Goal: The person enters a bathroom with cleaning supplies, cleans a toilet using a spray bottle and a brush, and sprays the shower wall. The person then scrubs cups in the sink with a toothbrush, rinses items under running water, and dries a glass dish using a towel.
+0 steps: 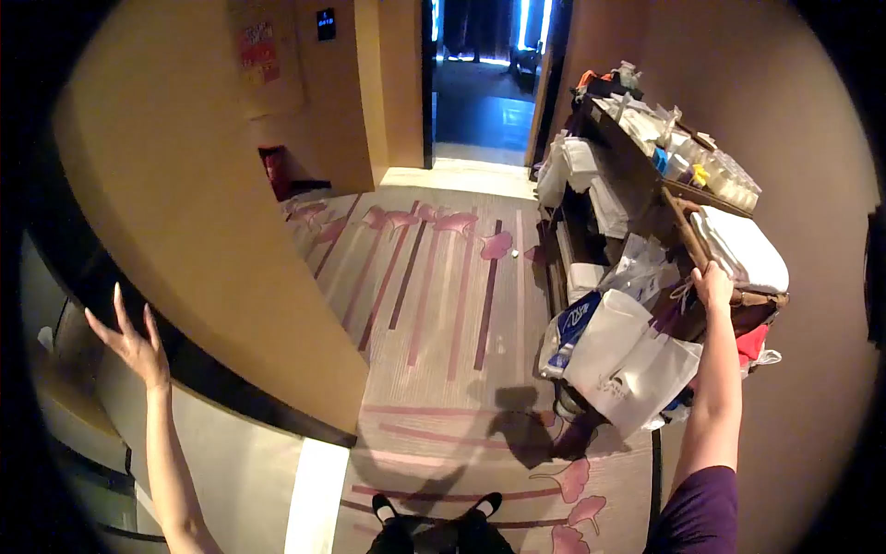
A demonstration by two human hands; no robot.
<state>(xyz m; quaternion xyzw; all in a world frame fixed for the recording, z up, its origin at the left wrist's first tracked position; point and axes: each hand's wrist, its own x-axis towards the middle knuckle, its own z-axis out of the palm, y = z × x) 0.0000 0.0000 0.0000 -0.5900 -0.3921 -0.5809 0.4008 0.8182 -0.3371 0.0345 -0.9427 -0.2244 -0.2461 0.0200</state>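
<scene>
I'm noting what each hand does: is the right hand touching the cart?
Touching. The head view shows the right hand closed over the near edge of the cart, beside the white towels.

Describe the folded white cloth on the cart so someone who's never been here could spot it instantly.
Find the cart beside the right-hand wall. On top at its near end, by the right hand gripping the edge, lies the folded white cloth. It is broad and thick, unlike the small bottles just beyond and the printed bags below.
</scene>
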